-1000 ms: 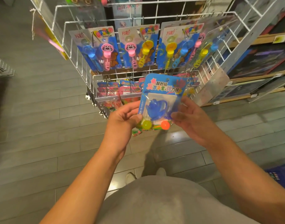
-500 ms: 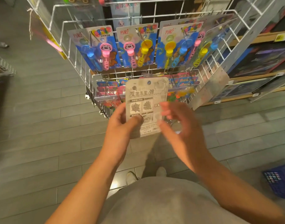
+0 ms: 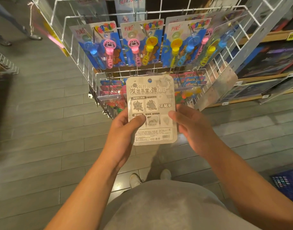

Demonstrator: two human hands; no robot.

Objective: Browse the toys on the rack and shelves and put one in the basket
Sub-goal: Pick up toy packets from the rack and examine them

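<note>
Flipped toy card (image 3: 151, 110), both hands; basket (image 3: 290, 185) apart.

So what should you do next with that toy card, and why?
Probably carry the card down to the right, toward the blue basket. Both hands, left and right, hold it with its grey printed back up, so the reading looks nearly done.
</note>
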